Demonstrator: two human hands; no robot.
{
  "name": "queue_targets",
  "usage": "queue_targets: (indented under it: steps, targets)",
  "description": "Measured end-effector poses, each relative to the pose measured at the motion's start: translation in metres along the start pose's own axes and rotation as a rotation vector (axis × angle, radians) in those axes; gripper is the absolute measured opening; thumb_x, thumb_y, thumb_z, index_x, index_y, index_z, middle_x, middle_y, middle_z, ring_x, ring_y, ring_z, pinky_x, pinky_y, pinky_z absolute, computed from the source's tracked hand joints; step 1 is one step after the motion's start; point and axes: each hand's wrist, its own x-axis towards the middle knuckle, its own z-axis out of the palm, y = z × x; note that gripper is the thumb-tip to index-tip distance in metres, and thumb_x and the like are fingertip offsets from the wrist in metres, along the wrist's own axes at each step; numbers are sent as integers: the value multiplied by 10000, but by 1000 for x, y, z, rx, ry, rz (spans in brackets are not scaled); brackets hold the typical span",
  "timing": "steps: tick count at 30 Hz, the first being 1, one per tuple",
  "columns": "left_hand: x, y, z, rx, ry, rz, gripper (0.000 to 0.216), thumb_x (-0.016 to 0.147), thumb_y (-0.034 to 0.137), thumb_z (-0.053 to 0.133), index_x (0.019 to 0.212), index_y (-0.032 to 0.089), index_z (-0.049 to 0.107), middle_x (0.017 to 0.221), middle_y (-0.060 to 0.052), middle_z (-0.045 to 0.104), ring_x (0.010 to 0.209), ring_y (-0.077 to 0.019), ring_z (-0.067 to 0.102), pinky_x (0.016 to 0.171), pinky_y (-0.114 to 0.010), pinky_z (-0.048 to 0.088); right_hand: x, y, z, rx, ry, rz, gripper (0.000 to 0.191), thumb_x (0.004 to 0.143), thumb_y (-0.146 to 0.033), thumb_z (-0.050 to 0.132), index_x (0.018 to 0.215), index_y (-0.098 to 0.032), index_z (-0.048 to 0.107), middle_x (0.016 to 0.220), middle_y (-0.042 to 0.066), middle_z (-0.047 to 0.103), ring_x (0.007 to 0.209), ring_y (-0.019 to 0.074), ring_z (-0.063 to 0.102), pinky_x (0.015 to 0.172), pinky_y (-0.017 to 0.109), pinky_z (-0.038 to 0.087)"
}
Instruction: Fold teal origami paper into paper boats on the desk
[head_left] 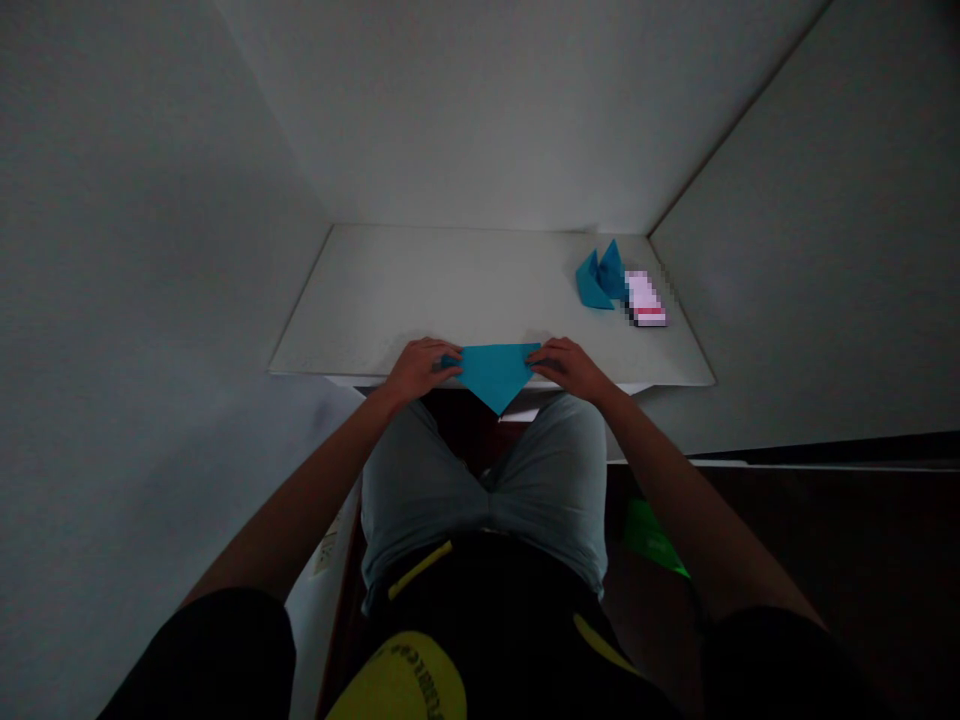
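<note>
grip: the left hand [417,370] and the right hand [571,368] each pinch one side corner of the blue paper [496,372] between thumb and fingers.
blue paper: at the middle of the table's near edge, straight side facing the wall, point toward the person and reaching past the edge above the lap.
near edge: runs under the paper and both hands; the white table [405,285] stretches from there to the back wall [480,120].
side edges: the left wall [150,250] and right wall [817,270] flank the tabletop, with board showing between each hand and its side.
hand pose: backs up, fingertips turned inward, facing each other across the paper.
arm pose: both forearms bare, slanting inward from black sleeves [225,650].
far right: a folded blue paper shape [595,285] stands near the back corner, just beside a pixelated pink-white item [646,298]; whether they touch, i cannot tell.
below: pale trousers [480,505]; a green thing [651,538] lower right, partly behind the right forearm.
</note>
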Motion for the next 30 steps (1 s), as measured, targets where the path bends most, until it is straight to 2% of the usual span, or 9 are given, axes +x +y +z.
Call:
queue_targets:
  steps: [4, 6, 11, 15, 18, 20, 25, 28, 30]
  targets:
    - [8, 2, 0, 119, 23, -174, 553, 888, 496, 829, 1365, 252, 692, 1445, -125, 672, 1358, -342, 587, 1159, -535, 455, 12, 9, 4, -64, 23, 42, 551, 1003, -536, 693, 1479, -258, 681, 1366, 167, 658, 1239, 360, 617, 1115, 573, 507]
    - [12, 1, -2, 147, -3, -235, 585, 851, 518, 859, 1343, 248, 693, 1437, -138, 639, 1354, -373, 559, 1134, -557, 460, 19, 16, 4, -101, 13, 48, 626, 973, -548, 733, 1521, -261, 640, 1438, 180, 607, 1303, 389, 575, 1166, 611, 463]
    - [24, 0, -7, 108, -83, -303, 475, 789, 457, 911, 1160, 245, 703, 1359, -120, 646, 1311, -374, 577, 1091, -554, 476, 37, 29, -2, -90, -49, 24, 497, 934, -536, 784, 1347, -267, 721, 1368, 167, 627, 1330, 395, 555, 1199, 636, 413]
    - [27, -1, -6, -13, -86, -356, 527, 741, 371, 939, 1156, 235, 644, 1177, -81, 724, 1103, -303, 678, 1031, -494, 512, 44, 31, -8, -14, -86, 4, 439, 905, -549, 808, 1234, -267, 735, 1285, 141, 650, 1261, 368, 590, 1162, 609, 447]
    - [23, -2, -3, -146, -64, -293, 595, 756, 310, 923, 1269, 245, 628, 1133, -55, 750, 1021, -249, 713, 972, -418, 542, 44, 29, -9, 9, -78, 18, 609, 892, -546, 822, 1412, -266, 673, 1331, 154, 642, 1248, 376, 599, 1158, 625, 440]
    - [19, -3, -2, -199, -56, -232, 567, 798, 282, 888, 1314, 254, 653, 1075, -35, 761, 979, -221, 728, 941, -380, 554, 45, 28, -9, -4, -69, 13, 628, 884, -535, 836, 1435, -279, 676, 1370, 155, 636, 1288, 389, 585, 1173, 639, 416]
    - [13, -1, 6, -143, 22, -46, 238, 936, 247, 749, 1166, 258, 809, 1084, -57, 775, 1000, -208, 733, 960, -372, 567, 48, 23, -9, -14, -60, -61, 210, 932, -421, 791, 1085, -277, 797, 1238, 95, 728, 1198, 326, 649, 1113, 545, 455]
    - [10, 3, 15, 14, 136, 2, 255, 982, 186, 657, 1147, 259, 837, 1163, -84, 793, 1113, -244, 721, 1026, -433, 553, 45, 16, -12, -96, 21, -26, 121, 965, -330, 723, 1034, -255, 788, 1150, 86, 765, 1082, 298, 674, 1013, 484, 487]
    - [5, 8, 21, 105, 150, 18, 338, 987, 140, 607, 1218, 261, 823, 1247, -86, 798, 1192, -263, 712, 1071, -477, 535, 39, 8, -14, -191, 63, 0, 165, 983, -257, 665, 1092, -255, 788, 1227, 91, 772, 1124, 308, 669, 997, 487, 477]
